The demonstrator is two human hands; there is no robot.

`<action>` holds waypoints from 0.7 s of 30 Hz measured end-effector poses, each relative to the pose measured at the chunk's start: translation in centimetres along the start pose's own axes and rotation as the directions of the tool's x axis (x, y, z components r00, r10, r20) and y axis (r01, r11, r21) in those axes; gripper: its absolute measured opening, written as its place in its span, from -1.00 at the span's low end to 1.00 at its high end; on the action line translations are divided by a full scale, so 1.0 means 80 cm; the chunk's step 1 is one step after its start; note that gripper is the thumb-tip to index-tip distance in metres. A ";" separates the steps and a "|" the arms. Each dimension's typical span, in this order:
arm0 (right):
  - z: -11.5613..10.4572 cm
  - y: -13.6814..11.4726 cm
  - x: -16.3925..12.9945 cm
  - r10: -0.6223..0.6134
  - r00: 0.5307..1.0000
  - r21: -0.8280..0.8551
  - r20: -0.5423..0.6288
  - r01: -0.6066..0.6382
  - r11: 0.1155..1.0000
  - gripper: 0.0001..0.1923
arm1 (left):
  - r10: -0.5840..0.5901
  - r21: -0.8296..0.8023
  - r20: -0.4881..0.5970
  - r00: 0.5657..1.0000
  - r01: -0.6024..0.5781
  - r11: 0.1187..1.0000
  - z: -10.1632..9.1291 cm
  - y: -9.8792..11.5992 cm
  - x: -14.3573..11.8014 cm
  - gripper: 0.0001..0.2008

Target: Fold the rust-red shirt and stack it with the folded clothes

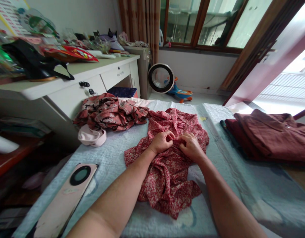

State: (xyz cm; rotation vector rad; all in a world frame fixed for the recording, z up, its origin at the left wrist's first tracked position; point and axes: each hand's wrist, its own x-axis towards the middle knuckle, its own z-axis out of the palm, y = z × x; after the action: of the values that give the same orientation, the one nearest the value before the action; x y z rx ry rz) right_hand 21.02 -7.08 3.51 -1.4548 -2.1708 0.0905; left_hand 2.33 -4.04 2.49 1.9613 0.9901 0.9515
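Red floral garment (167, 165) is lying crumpled mid-bed (241, 185); I'm pinching its cloth near the collar, left hand (162, 142) and right hand (192, 147) both closed in a tight grip. I'm gathering an edge; spreading it flat probably needs an outward pull.

A red garment (167, 165) with a fine white floral print lies crumpled on the pale blue quilted bed (113, 155), spread roughly from the middle toward the near edge. Its upper part is bunched in loose folds, and the lower part spills in a rumpled heap with ragged-looking edges. At its middle the cloth is pinched between the left hand (162, 141) and right hand (192, 145), which sit close together on it.
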 end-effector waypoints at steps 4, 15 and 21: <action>-0.008 0.002 -0.001 0.067 0.997 -0.110 -0.041 -0.072 0.991 -0.89 | 0.001 -0.015 0.025 1.000 -0.001 1.000 -0.004 0.004 0.000 -0.82; -0.003 0.028 -0.002 0.130 0.970 -0.182 -0.206 -0.169 0.969 -0.88 | -0.029 0.070 0.251 0.968 0.012 0.997 -0.027 0.044 0.003 -0.83; -0.002 0.026 -0.002 0.096 0.955 -0.118 -0.282 -0.134 0.984 -0.88 | -0.124 0.083 0.522 0.844 0.094 0.992 -0.054 0.063 0.006 -0.83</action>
State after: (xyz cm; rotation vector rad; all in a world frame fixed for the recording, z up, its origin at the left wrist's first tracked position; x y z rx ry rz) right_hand 22.91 -6.38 2.88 -1.5671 -1.8971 -0.2120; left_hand 0.51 -4.68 8.87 2.0254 0.7962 0.2837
